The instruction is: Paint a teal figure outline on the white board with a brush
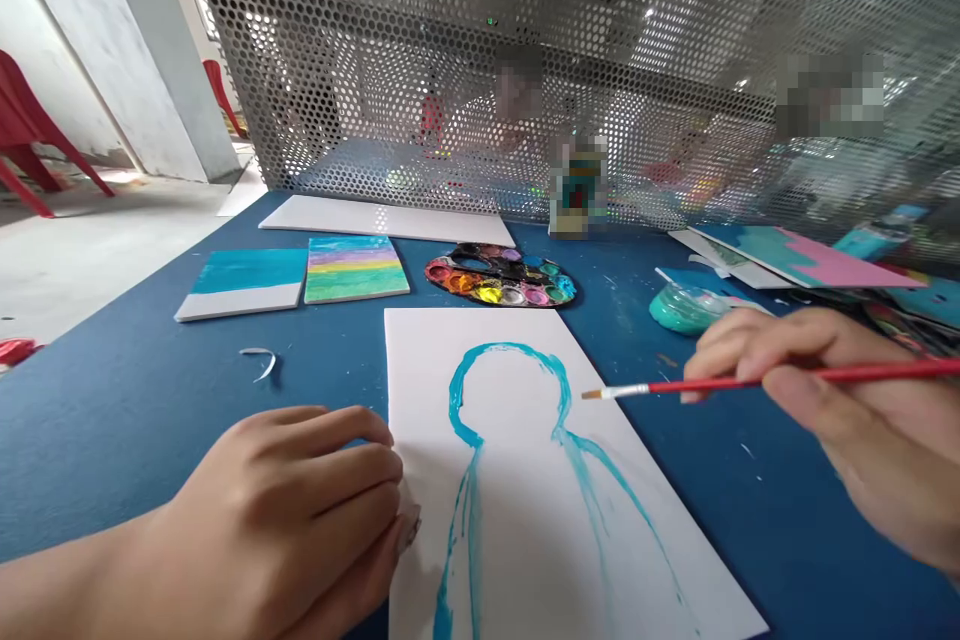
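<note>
A white canvas board lies on the blue table in front of me, with a teal outline of a head and shoulders painted on it. My left hand rests curled on the board's left edge, fingertips pressing it down. My right hand pinches a red-handled paintbrush, its tip hovering just above the board's right edge. A round paint palette with several colours sits behind the board.
Two small painted canvases lie at the left, a blank white board behind them. A teal water cup and more painted boards crowd the right. A perforated metal screen closes the far edge, people behind it. Red chairs stand far left.
</note>
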Available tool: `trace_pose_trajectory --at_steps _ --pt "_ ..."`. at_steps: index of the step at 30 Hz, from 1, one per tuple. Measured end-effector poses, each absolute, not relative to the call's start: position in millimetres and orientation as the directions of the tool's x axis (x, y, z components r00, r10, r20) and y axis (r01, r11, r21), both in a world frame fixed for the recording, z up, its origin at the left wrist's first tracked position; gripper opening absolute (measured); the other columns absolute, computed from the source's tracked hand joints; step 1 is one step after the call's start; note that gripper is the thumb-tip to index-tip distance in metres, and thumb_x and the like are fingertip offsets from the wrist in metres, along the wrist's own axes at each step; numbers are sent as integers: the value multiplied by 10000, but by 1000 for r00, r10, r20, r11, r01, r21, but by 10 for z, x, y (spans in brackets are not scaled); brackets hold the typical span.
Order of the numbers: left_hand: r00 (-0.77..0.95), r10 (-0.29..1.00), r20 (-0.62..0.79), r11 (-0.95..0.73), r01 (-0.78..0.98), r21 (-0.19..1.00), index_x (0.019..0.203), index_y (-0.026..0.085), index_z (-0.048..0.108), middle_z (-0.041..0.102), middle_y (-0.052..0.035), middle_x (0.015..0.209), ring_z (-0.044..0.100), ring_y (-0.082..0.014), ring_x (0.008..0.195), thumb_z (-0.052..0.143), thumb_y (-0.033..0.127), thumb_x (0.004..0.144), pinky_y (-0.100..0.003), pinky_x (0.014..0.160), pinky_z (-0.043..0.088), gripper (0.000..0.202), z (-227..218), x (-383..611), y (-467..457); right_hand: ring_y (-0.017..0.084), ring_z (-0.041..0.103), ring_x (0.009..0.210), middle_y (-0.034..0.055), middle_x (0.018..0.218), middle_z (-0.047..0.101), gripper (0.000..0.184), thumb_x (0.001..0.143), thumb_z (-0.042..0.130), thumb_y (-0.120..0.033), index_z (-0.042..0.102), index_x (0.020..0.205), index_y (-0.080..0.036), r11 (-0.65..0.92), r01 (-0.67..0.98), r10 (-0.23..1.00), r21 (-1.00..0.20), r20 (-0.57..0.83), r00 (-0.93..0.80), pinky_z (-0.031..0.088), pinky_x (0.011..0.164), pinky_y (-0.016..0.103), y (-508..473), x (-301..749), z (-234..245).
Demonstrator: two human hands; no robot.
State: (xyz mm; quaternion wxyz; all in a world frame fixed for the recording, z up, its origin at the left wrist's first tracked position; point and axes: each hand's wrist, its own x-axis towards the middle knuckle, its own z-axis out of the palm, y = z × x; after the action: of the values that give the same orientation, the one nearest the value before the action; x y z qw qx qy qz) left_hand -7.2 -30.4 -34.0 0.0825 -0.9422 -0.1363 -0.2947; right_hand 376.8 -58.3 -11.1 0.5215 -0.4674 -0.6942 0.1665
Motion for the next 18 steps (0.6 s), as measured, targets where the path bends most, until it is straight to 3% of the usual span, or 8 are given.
trace_pose_trajectory --at_steps 2,4,6,8,12,15,18 --pt "776 214 594 -946 317 -72 922 214 678 785 -12 838 790 -186 825 466 124 1104 -310 683 620 294 -359 -68 -305 225 731 758 -5 808 795 211 966 799 -518 800 830 -356 515 471 801 -716 598 32 576 770 391 -433 3811 -36" --pt "764 227 604 -943 328 -62 948 214 683 766 -11 827 785 -189 837 459 137 1118 -320 682 610 292 -376 -69 -310 222 744 750 7 798 789 205 878 871 -477 788 800 -307 506 445 747 -739 633 203 556 746 376 -262 3951 35" --pt "767 227 600 -943 326 -60 957 212 696 776 -9 844 785 -190 831 457 143 1124 -327 672 610 300 -381 -78 -316 226 726 697 11 725 737 166 758 882 -336 732 739 -265 488 398 643 -777 628 438 537 709 374 -80 4169 93" --pt "790 217 573 -947 312 -72 947 207 714 803 -7 876 790 -188 816 473 140 1118 -327 657 619 303 -373 -91 -318 192 669 618 -7 630 668 176 706 796 -151 653 679 -250 327 351 572 -877 480 666 510 664 341 91 4425 120" --pt "796 199 572 -950 299 -86 916 201 726 799 -10 835 793 -184 787 447 143 1138 -319 661 636 361 -355 -95 -321 173 618 551 -9 596 615 312 846 645 -13 543 667 -247 139 282 543 -949 311 780 431 556 304 289 4930 59" --pt "795 184 578 -953 289 -93 912 191 729 790 -13 817 789 -186 773 446 143 1143 -317 683 654 368 -342 -73 -322 124 588 575 -21 720 638 300 1058 632 -165 597 762 -204 39 227 539 -973 212 815 470 549 260 318 5260 -45" --pt "795 195 575 -951 297 -89 916 188 730 787 -12 822 785 -185 768 466 138 1132 -316 695 662 345 -322 -58 -323 144 696 757 19 1008 744 224 1085 717 -405 729 1122 -184 -14 239 613 -971 181 769 599 653 289 353 5512 -135"
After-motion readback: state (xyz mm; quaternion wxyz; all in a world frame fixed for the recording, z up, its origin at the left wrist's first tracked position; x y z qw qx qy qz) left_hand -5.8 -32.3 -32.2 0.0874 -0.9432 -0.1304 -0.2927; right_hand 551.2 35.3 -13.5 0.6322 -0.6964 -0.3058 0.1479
